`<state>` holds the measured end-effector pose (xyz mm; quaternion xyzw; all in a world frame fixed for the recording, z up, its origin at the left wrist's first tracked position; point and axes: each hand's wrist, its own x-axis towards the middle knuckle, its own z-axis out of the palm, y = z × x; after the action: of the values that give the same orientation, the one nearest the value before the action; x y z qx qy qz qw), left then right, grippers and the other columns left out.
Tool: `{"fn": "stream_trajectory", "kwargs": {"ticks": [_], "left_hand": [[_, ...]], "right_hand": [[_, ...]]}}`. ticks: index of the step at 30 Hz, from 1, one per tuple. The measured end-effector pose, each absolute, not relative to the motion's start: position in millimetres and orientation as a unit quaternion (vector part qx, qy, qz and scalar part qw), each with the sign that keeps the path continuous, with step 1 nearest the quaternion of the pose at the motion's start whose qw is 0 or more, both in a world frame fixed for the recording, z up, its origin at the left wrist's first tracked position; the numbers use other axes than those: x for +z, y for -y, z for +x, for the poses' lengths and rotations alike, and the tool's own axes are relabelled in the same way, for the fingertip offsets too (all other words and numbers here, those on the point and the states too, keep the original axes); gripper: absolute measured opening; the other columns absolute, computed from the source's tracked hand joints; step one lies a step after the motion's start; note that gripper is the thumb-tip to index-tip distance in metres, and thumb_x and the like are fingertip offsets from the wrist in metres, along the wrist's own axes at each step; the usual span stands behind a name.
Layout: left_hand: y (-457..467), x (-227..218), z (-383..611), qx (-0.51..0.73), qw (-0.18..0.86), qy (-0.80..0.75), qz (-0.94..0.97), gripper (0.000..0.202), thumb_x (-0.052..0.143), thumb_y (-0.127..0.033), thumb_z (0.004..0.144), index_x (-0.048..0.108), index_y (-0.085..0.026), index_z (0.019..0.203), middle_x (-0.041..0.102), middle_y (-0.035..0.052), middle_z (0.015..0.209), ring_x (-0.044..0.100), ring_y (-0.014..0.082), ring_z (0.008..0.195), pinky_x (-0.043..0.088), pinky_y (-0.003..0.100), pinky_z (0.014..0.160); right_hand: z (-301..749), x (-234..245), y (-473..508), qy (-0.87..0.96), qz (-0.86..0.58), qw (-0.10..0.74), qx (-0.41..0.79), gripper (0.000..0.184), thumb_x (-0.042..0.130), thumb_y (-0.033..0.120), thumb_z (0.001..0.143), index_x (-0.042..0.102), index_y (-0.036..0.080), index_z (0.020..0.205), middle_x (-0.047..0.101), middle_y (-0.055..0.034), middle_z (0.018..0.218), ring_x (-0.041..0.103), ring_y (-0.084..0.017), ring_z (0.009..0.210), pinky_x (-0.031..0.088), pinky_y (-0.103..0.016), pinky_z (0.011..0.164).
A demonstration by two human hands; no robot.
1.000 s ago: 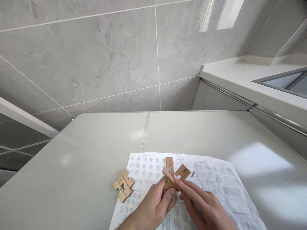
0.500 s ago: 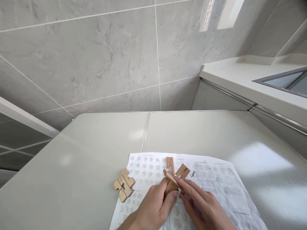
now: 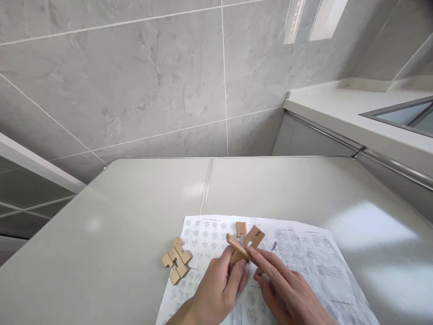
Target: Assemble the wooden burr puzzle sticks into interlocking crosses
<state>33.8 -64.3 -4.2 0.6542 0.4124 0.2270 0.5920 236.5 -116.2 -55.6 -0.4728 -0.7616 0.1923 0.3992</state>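
Over the printed sheet, my left hand (image 3: 218, 286) is closed around a wooden puzzle piece (image 3: 238, 256), its thumb bent in front. A narrow wooden slat (image 3: 237, 243) crosses above that piece at a slant. My right hand (image 3: 284, 282) has its fingertips pressed on the slat's lower right end; its thumb is hidden. Just behind, a flat slotted wooden piece with a dark 3-like mark (image 3: 256, 234) leans up to the right, touching or joined to the held pieces; I cannot tell which. Another slotted wooden piece (image 3: 241, 228) shows behind, partly covered.
Left of my hands, a cluster of pale notched wooden blocks (image 3: 177, 261) sits across the edge of the printed sheet (image 3: 209, 225). The sheet lies on a glossy light table (image 3: 135, 216) with a seam. A tiled wall (image 3: 152, 90) and a white ledge (image 3: 338, 101) stand beyond.
The slat and the marked piece have shifted slightly up and left, with my right fingertips following. Both hands keep their hold. The block cluster looks unchanged.
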Motion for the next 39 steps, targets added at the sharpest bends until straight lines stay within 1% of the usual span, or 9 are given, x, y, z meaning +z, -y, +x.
{"fn": "stream_trajectory", "kwargs": {"ticks": [7, 10, 13, 17, 21, 24, 29, 35, 39], "left_hand": [[61.2, -1.0, 32.4, 0.339, 0.594, -0.466, 0.561, 0.050, 0.039, -0.068, 0.113, 0.053, -0.022, 0.097, 0.048, -0.0063, 0.069, 0.038, 0.0104, 0.055, 0.034, 0.024, 0.054], [59.6, 0.3, 32.0, 0.362, 0.583, -0.479, 0.548, 0.052, 0.040, -0.069, 0.112, 0.050, -0.023, 0.092, 0.047, -0.0067, 0.068, 0.039, 0.0099, 0.055, 0.036, 0.023, 0.055], [58.4, 0.5, 31.1, 0.370, 0.580, -0.477, 0.547, 0.053, 0.040, -0.071, 0.112, 0.049, -0.023, 0.091, 0.047, -0.0067, 0.069, 0.039, 0.0098, 0.055, 0.037, 0.023, 0.055], [56.9, -0.6, 29.7, 0.377, 0.576, -0.471, 0.551, 0.054, 0.039, -0.072, 0.111, 0.050, -0.023, 0.092, 0.045, -0.0073, 0.067, 0.038, 0.0099, 0.055, 0.037, 0.024, 0.056], [55.6, -3.5, 28.0, 0.375, 0.588, -0.465, 0.545, 0.053, 0.041, -0.072, 0.110, 0.048, -0.023, 0.091, 0.043, -0.0070, 0.070, 0.036, 0.0102, 0.057, 0.034, 0.024, 0.055], [55.4, -7.6, 25.8, 0.365, 0.587, -0.460, 0.557, 0.050, 0.042, -0.069, 0.112, 0.050, -0.023, 0.094, 0.043, -0.0068, 0.070, 0.035, 0.0111, 0.058, 0.033, 0.025, 0.055], [55.6, -12.2, 22.0, 0.346, 0.557, -0.457, 0.601, 0.045, 0.043, -0.060, 0.114, 0.054, -0.022, 0.094, 0.045, -0.0058, 0.069, 0.039, 0.0123, 0.059, 0.035, 0.027, 0.056], [54.3, -9.4, 21.3, 0.336, 0.526, -0.447, 0.641, 0.041, 0.047, -0.047, 0.115, 0.059, -0.020, 0.086, 0.060, -0.0007, 0.073, 0.049, 0.0127, 0.059, 0.041, 0.027, 0.059], [53.3, -7.9, 20.7, 0.323, 0.503, -0.445, 0.666, 0.039, 0.048, -0.041, 0.114, 0.062, -0.020, 0.085, 0.063, 0.0002, 0.073, 0.052, 0.0137, 0.061, 0.043, 0.027, 0.061]], "right_hand": [[242.2, -59.6, 117.5, 0.721, -0.526, 0.394, 0.220, 0.054, 0.040, 0.021, 0.115, 0.036, 0.029, 0.168, 0.065, -0.0170, 0.138, 0.078, -0.017, 0.075, 0.070, -0.031, 0.063], [248.4, -60.5, 112.6, 0.734, -0.535, 0.374, 0.188, 0.053, 0.045, 0.023, 0.113, 0.040, 0.030, 0.165, 0.062, -0.0175, 0.145, 0.079, -0.025, 0.103, 0.073, -0.036, 0.075], [254.0, -61.1, 104.3, 0.753, -0.538, 0.343, 0.159, 0.055, 0.052, 0.026, 0.111, 0.041, 0.031, 0.165, 0.060, -0.0159, 0.151, 0.071, -0.032, 0.131, 0.070, -0.047, 0.099], [254.1, -60.1, 90.0, 0.780, -0.524, 0.306, 0.153, 0.069, 0.058, 0.028, 0.107, 0.032, 0.033, 0.170, 0.053, -0.0135, 0.165, 0.057, -0.037, 0.149, 0.060, -0.059, 0.115], [246.1, -59.0, 75.8, 0.798, -0.509, 0.280, 0.161, 0.079, 0.063, 0.028, 0.105, 0.024, 0.032, 0.174, 0.046, -0.0104, 0.173, 0.041, -0.038, 0.161, 0.054, -0.062, 0.122], [241.0, -61.0, 68.9, 0.804, -0.497, 0.289, 0.152, 0.079, 0.065, 0.029, 0.105, 0.025, 0.032, 0.173, 0.050, -0.0099, 0.171, 0.040, -0.036, 0.162, 0.053, -0.059, 0.123], [244.2, -59.3, 66.8, 0.798, -0.482, 0.329, 0.153, 0.071, 0.071, 0.028, 0.100, 0.040, 0.030, 0.163, 0.060, -0.0137, 0.158, 0.056, -0.037, 0.148, 0.059, -0.056, 0.115], [268.7, -51.3, 63.0, 0.738, -0.540, 0.378, 0.143, 0.064, 0.077, 0.037, 0.096, 0.048, 0.031, 0.152, 0.062, -0.0150, 0.147, 0.067, -0.038, 0.132, 0.063, -0.056, 0.102], [287.2, -46.6, 61.8, 0.634, -0.591, 0.468, 0.170, 0.063, 0.084, 0.048, 0.092, 0.055, 0.031, 0.146, 0.062, -0.0139, 0.148, 0.063, -0.041, 0.136, 0.056, -0.064, 0.110]]}}
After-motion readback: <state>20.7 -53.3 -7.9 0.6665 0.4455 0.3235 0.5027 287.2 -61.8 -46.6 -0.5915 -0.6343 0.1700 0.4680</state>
